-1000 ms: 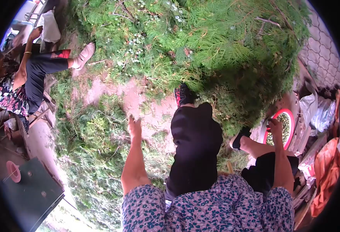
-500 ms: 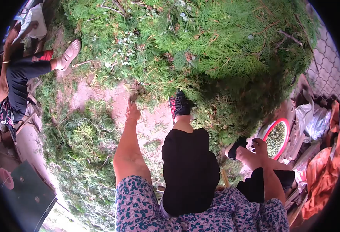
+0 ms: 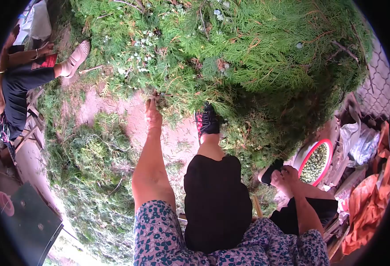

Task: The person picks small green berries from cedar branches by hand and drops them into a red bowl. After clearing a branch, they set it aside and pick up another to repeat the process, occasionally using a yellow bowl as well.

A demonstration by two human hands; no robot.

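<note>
My left hand (image 3: 153, 116) reaches forward over the bare pinkish ground. Its fingers are closed at the tip of an evergreen sprig (image 3: 156, 96) at the near edge of a large heap of cut evergreen branches (image 3: 266, 48). Small pale blue-green cones (image 3: 219, 16) dot the heap. My right hand (image 3: 286, 178) is beside my right ankle, its fingers curled; what they hold, if anything, is hidden. Just right of it stands a white basin with a red rim (image 3: 330, 155), holding many small green cones (image 3: 314, 165).
At the left sits another person (image 3: 19, 84), a shoe (image 3: 77, 57) resting by the greenery. More cuttings (image 3: 93, 177) cover the ground left of my legs. Plastic bags (image 3: 359, 142) and orange cloth (image 3: 368, 208) lie at the right. A dark green panel (image 3: 31, 221) stands lower left.
My left hand has moved forward to the sprig. My right hand has shifted left and down from the basin's edge, its fingers now curled. The other person's second hand has come into view.
</note>
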